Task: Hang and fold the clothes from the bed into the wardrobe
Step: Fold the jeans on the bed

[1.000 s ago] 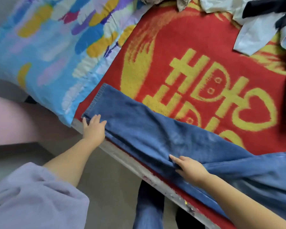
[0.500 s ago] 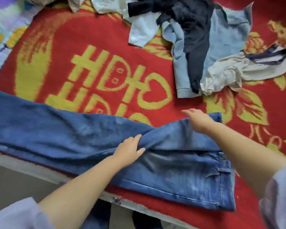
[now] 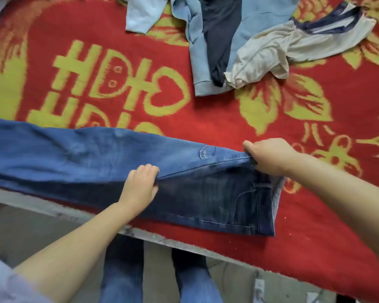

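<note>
The blue jeans (image 3: 79, 156) are laid along the bed's near edge, long axis nine to three o'clock. The waistband is gripped by the right hand (image 3: 269, 156); the crotch seam is pinched by the left hand (image 3: 140, 184).

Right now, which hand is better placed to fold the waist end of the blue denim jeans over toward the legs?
Right. The right hand already grips the blue denim jeans at the waistband; the left hand pinches the crotch seam mid-garment, suited to anchor the fold.
</note>
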Motion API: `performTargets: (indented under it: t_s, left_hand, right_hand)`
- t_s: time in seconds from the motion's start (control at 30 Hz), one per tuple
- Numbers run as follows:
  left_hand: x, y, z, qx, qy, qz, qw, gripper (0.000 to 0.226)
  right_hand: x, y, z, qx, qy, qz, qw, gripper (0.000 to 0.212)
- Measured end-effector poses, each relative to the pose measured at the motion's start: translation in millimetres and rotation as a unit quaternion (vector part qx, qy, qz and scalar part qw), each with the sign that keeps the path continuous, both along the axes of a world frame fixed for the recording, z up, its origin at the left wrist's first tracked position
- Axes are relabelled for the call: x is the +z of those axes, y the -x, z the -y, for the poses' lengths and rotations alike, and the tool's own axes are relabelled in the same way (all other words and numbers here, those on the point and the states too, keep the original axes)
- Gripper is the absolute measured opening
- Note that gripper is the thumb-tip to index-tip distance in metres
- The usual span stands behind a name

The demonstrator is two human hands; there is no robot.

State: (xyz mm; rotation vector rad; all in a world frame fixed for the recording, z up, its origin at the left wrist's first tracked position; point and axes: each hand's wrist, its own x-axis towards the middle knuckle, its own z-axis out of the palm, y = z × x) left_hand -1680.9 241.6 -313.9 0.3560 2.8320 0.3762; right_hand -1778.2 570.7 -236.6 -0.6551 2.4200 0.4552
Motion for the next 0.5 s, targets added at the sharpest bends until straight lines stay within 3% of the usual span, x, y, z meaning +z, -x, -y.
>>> performTargets:
  t_s: [0.07,0.17,0.23,0.3,0.4,0.43,0.5]
  left_hand:
    - [-5.6,-19.0,-3.0,-0.06,0.064,0.022,0.996,0.048]
    - [-30.9,-42.1,-6.8,-0.086,0.135,0.065,0.985,0.05]
    - [-36.2,-50.0,-14.5,-0.099,0.192,0.118,0.969,0.042]
    - [-41.3,-54.6,-20.6,-0.111,0.262,0.163,0.945,0.036]
    - [-38.3,-55.6,-28.8,-0.086,0.313,0.232,0.917,0.039]
    - [-38.6,-55.7,-31.2,-0.068,0.31,0.249,0.915,0.039]
    - [-35.7,-56.7,-42.1,-0.069,0.286,0.252,0.922,0.039]
  right_hand:
    - [-15.9,-58.7,-15.6,-0.003,0.038,0.028,0.999,0.026]
    - [-55.9,-134.5,-19.2,-0.076,0.054,0.116,0.989,0.05]
    - [-81.1,-168.1,-19.3,-0.097,0.044,0.161,0.981,0.069]
    - [-95.5,-179.9,-21.5,-0.111,0.065,0.159,0.979,0.075]
    - [-93.9,-172.3,-32.8,-0.227,0.168,0.19,0.94,0.059]
    - [-88.9,-167.9,-40.2,-0.295,0.215,0.154,0.918,0.047]
    - [-82.1,-157.9,-62.6,-0.436,0.291,-0.023,0.851,0.028]
